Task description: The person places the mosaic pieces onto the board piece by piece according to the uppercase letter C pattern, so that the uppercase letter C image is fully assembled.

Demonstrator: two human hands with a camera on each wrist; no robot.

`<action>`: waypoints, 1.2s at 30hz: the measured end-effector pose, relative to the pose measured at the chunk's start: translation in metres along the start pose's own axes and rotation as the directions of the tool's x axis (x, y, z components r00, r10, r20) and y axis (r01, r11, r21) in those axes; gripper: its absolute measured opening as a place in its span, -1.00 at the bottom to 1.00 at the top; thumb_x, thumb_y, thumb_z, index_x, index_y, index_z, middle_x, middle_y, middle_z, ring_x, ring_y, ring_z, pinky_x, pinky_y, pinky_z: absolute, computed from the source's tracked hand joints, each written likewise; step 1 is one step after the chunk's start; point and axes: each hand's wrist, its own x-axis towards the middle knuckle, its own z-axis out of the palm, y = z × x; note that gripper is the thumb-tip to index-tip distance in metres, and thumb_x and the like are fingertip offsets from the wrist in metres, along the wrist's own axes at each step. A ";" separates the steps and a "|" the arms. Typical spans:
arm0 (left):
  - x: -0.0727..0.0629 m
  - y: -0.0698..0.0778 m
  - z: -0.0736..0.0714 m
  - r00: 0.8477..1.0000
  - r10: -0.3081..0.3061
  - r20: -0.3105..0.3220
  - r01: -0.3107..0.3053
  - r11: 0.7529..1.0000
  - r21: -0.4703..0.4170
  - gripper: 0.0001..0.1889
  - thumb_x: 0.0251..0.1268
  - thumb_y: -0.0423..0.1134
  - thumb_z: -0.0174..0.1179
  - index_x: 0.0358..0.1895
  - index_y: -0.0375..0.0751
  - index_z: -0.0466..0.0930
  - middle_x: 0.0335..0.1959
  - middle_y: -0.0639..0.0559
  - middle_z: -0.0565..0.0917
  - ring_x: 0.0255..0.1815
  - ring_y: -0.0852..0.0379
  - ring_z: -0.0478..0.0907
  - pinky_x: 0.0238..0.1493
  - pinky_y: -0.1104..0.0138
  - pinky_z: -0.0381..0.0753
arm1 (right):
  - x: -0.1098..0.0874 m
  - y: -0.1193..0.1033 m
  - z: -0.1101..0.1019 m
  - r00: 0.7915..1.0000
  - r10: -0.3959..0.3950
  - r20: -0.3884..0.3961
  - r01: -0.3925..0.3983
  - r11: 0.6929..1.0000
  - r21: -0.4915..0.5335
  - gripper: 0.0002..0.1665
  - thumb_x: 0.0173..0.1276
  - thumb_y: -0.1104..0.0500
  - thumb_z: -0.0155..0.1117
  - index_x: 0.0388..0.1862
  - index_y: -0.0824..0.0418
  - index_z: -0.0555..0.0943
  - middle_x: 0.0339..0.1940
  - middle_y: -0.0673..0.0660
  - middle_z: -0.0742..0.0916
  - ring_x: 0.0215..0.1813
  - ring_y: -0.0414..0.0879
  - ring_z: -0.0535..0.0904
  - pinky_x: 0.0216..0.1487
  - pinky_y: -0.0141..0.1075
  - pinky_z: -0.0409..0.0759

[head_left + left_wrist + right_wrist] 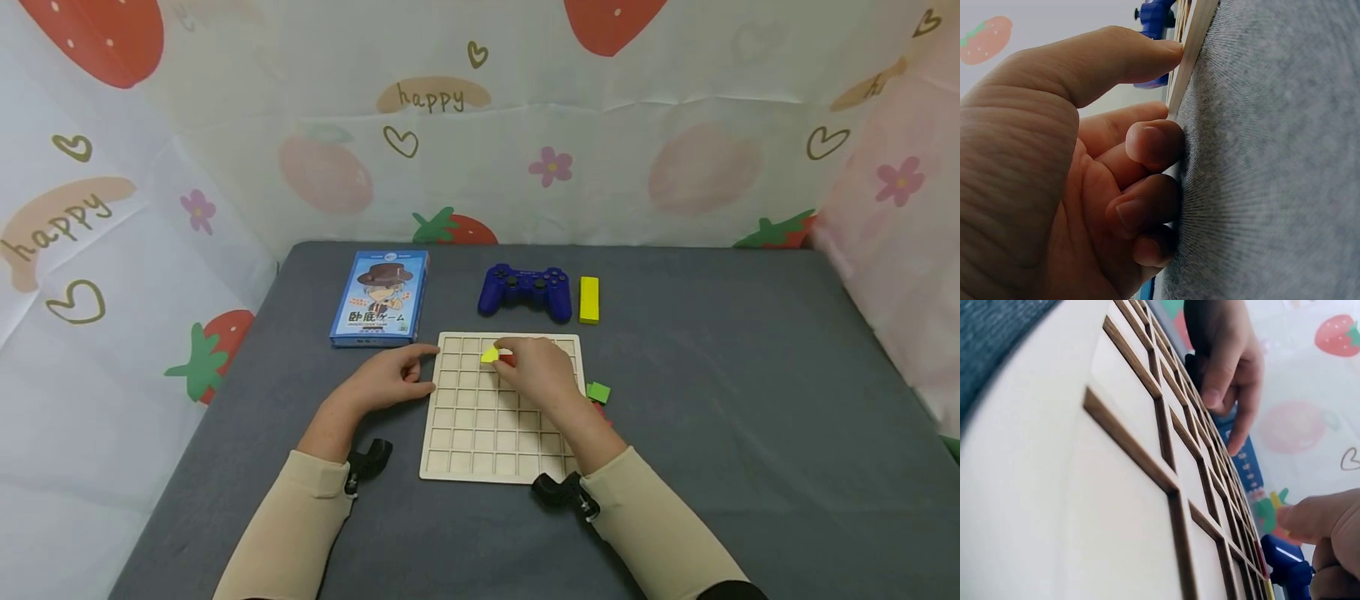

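Observation:
My right hand (538,367) is over the upper part of a pale wooden grid board (462,439), pinching a small yellow piece (489,356) between thumb and forefinger. In the right wrist view that yellow piece (1277,500) shows at the fingertips, held above the board. A red piece (508,360) sits on the board beside it, partly covered by the fingers. My left hand (386,377) rests at the board's left edge, thumb and forefinger spread apart along it. In the left wrist view, the thumb (1141,57) touches the board's side and the other fingers lie loosely bent on the cloth.
A green piece (598,392) and red pieces (602,412) lie by the board's right edge, the red ones partly behind my right forearm. Behind the board are a blue boxed card game (381,298), a dark blue game controller (525,292) and a yellow block (589,300).

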 end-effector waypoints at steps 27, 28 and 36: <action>0.001 -0.001 0.001 1.000 -0.004 -0.009 0.003 1.000 -0.016 -0.37 0.33 -0.14 0.38 0.44 -0.17 0.47 -0.58 0.10 0.43 -0.55 0.16 0.33 -0.35 0.23 0.34 | 0.000 0.004 0.014 1.000 0.007 0.015 -0.007 1.000 0.023 -0.65 0.42 0.01 0.41 0.13 0.05 0.77 0.02 0.08 0.79 -0.05 0.05 0.71 -0.23 -0.08 0.61; 0.001 -0.001 0.001 1.000 -0.003 -0.008 0.003 1.000 -0.015 -0.37 0.33 -0.13 0.38 0.44 -0.17 0.47 -0.58 0.11 0.42 -0.55 0.16 0.33 -0.35 0.23 0.34 | 0.000 0.004 0.014 1.000 0.006 0.015 -0.006 1.000 0.023 -0.66 0.43 0.01 0.41 0.13 0.04 0.78 0.02 0.08 0.80 -0.05 0.04 0.71 -0.23 -0.08 0.61; 0.000 -0.001 0.001 1.000 -0.011 -0.007 0.011 1.000 -0.010 -0.37 0.33 -0.13 0.38 0.45 -0.14 0.46 -0.57 0.11 0.43 -0.55 0.16 0.33 -0.33 0.22 0.36 | -0.001 0.006 0.014 1.000 0.001 0.030 -0.002 0.999 0.036 -0.63 0.43 -0.01 0.41 0.17 -0.02 0.77 0.05 0.07 0.79 -0.03 0.03 0.70 -0.24 -0.10 0.58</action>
